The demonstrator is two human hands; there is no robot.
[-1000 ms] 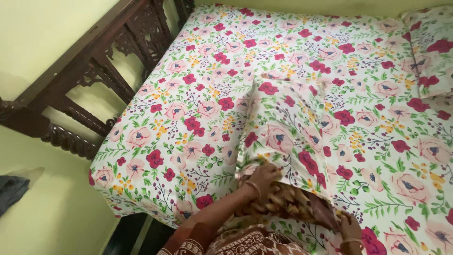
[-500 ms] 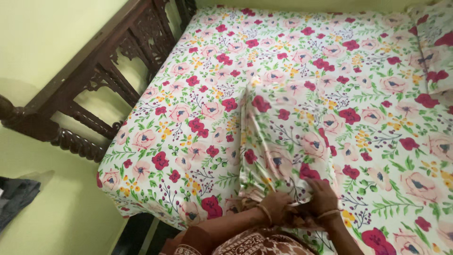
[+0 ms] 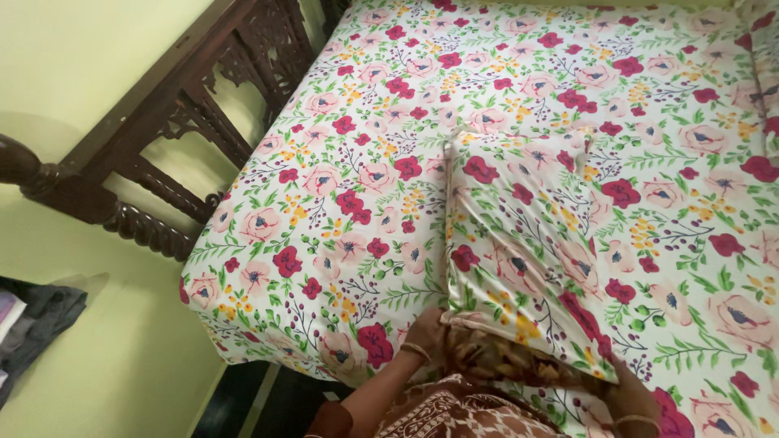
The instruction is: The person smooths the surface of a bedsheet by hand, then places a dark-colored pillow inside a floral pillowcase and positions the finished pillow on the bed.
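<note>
At the bottom centre of the frame, the left hand (image 3: 423, 334) with a bangle at the wrist has its fingers closed on the near open end of a floral-print fabric pillowcase (image 3: 519, 243). At lower right the right hand (image 3: 625, 389) is mostly tucked under that same end (whether its fingers are spread or pinching cannot be told). The pillowcase lies flat on the matching floral bedsheet (image 3: 341, 203), stretching toward mid-frame. A dark carved wooden bed frame (image 3: 146, 154) runs along the upper left.
</note>
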